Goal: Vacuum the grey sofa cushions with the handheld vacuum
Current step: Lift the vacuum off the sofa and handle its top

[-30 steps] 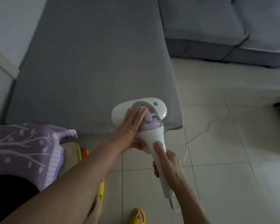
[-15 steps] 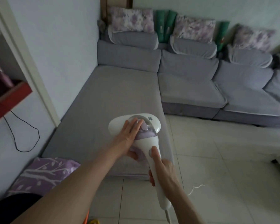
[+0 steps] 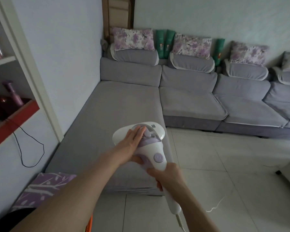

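Observation:
A white and lilac handheld vacuum [image 3: 155,149] rests on the near right corner of the long grey chaise cushion [image 3: 110,118]. My right hand [image 3: 168,175] grips its white handle just below the round lilac button. My left hand [image 3: 130,144] lies flat on top of the vacuum's body, fingers straight over the lilac dust cup, thumb tucked under its side. The grey sofa's other seat cushions [image 3: 191,102] stretch to the right along the far wall.
Purple floral pillows [image 3: 132,39] and green items sit on the backrests. A purple patterned cloth [image 3: 45,186] lies at the chaise's near left. The vacuum's white cord [image 3: 214,208] trails over pale floor tiles. A shelf unit [image 3: 12,118] with a dangling black cable stands left.
My view has tilted up from the chaise end to the whole sofa. My right thumb has left the lilac button and the hand sits lower on the handle. The left hand stays on top.

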